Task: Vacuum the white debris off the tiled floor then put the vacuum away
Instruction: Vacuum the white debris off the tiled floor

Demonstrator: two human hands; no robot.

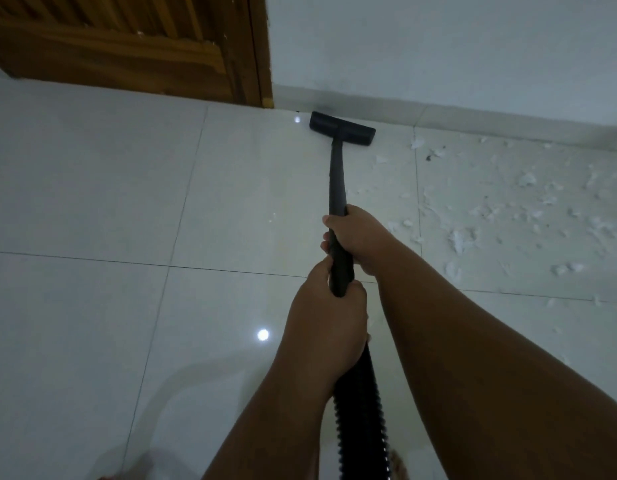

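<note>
Nearest you, your left hand (pixel 326 306) was wrapped around the low end of the black wand (pixel 337 188), just above the ribbed hose (pixel 360 410), and your right hand (pixel 357 239) was closed on the wand just ahead of it. From there the wand ran almost straight away from you to the flat nozzle (pixel 341 129), which sat on the tiled floor (pixel 92 202) close against the skirting (pixel 473 123) beside the wooden door (pixel 127 46). The white debris (pixel 507 209) lay scattered to the right of the wand on your right hand's side, so the next stroke, as I judge it, needed to swing the nozzle rightward.
</note>
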